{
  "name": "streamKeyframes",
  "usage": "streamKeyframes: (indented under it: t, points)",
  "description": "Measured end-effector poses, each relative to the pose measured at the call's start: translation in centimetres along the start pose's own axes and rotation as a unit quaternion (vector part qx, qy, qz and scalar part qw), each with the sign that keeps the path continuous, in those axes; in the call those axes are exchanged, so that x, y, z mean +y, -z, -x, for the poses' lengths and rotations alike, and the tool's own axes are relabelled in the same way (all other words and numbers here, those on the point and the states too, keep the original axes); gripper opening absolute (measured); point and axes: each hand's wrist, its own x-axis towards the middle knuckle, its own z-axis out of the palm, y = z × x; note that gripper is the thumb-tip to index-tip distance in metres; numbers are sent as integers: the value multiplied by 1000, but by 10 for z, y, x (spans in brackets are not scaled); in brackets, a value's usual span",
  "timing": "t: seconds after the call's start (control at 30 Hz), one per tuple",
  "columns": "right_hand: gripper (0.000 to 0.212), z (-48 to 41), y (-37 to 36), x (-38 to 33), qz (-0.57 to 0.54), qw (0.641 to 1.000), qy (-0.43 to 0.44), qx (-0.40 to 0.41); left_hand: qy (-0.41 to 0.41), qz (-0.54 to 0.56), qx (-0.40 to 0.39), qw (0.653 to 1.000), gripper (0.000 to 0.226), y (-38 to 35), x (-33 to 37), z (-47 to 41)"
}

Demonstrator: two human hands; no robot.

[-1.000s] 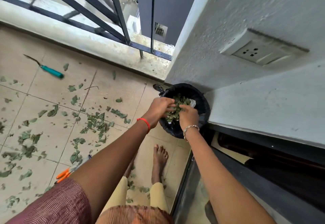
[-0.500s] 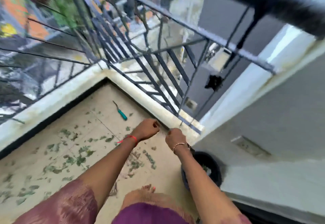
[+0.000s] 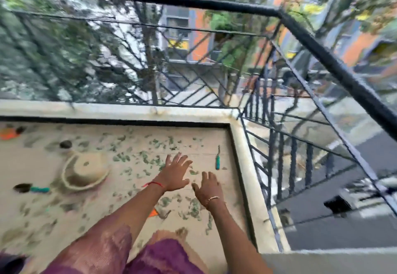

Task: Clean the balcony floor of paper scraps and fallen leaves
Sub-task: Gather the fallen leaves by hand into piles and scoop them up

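I have the left hand (image 3: pixel 175 173) stretched out at the centre of the frame. Its grip is wide, with the fingers spread and straight, holding nothing. A red thread (image 3: pixel 153 184) circles its wrist. Just to its right and a little lower, the right hand (image 3: pixel 207 187) also has a wide grip, fingers extended and empty, with a thin bracelet (image 3: pixel 212 198) at the wrist. Both hands are palm-down over the balcony floor (image 3: pixel 43 166). The blur keeps me from telling whether they touch the tiles.

The fallen leaves (image 3: pixel 122 157) lie scattered as small green bits across the tiles. They are thickest in the middle of the frame, above and left of the hands, and more lie under both forearms toward lower centre.

A teal-handled tool (image 3: pixel 218 162) lies right of the left hand, near the pale ledge (image 3: pixel 129 110). At left centre sits a round beige pot (image 3: pixel 84 171), with a dark stone (image 3: pixel 65 144) above it. A teal-handled trowel (image 3: pixel 30 188) lies below and left of the pot. An orange object (image 3: pixel 8 133) at the left edge is too smeared to identify. Something orange-handled (image 3: pixel 153 213) shows between the forearms. A dark railing (image 3: pixel 214 5) runs above the ledge across the top and right of the frame.
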Motion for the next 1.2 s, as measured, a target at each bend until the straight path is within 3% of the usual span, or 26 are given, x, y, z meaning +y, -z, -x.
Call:
streamKeyframes:
  t: [0.2, 0.4, 0.77, 1.2]
  points:
    - [68, -26, 8, -57, 55, 991, 112, -42, 113, 73, 12, 991, 71, -17, -55, 37]
    - [77, -63, 2, -137, 126, 968, 198, -93, 232, 152, 43, 960, 77, -27, -126, 63]
    - [79, -105, -30, -298, 188, 910, 339, -149, 410, 250, 84, 873, 75, -46, -241, 136]
    - [73, -124, -106, -502, 285, 802, 488, -195, 562, 347, 111, 742, 70, -78, -373, 218]
